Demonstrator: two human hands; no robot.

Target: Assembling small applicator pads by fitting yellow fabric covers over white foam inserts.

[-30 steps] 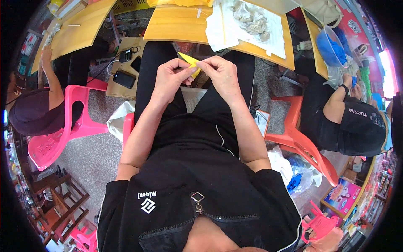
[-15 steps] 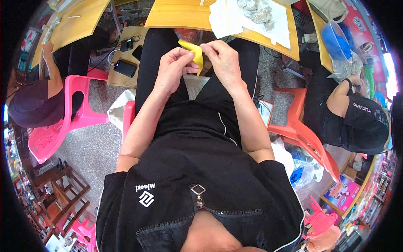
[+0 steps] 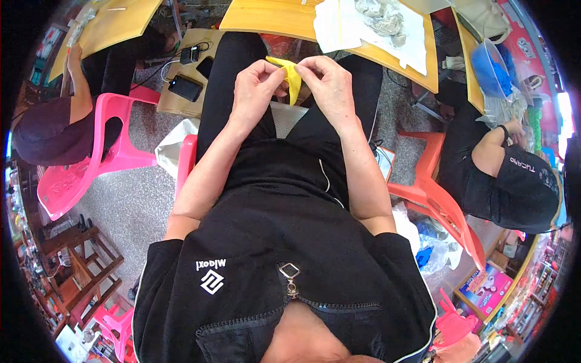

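A small, bright yellow piece of soft material (image 3: 295, 91), perhaps cloth, hangs between my two hands above my lap. One end of it sticks up and to the left, and another tapers downward. My left hand (image 3: 253, 94) pinches it between thumb and forefinger, with the other fingers curled behind. At its right side my right hand (image 3: 331, 89) pinches its upper edge with thumb and fingertips. The fingertips of both hands are close together, and they hide part of the material.
Ahead stands a wooden table (image 3: 266, 17) with white paper (image 3: 333, 27) and a crumpled greyish bundle (image 3: 387, 23). A low board at left bears a black phone-sized device (image 3: 185, 88). Pink (image 3: 127, 130) and orange (image 3: 423, 172) chairs flank me. Two people sit at side tables.
My right hand has moved in and now grips the yellow material beside my left fingers. The view has shifted slightly, and the material hangs a little differently.
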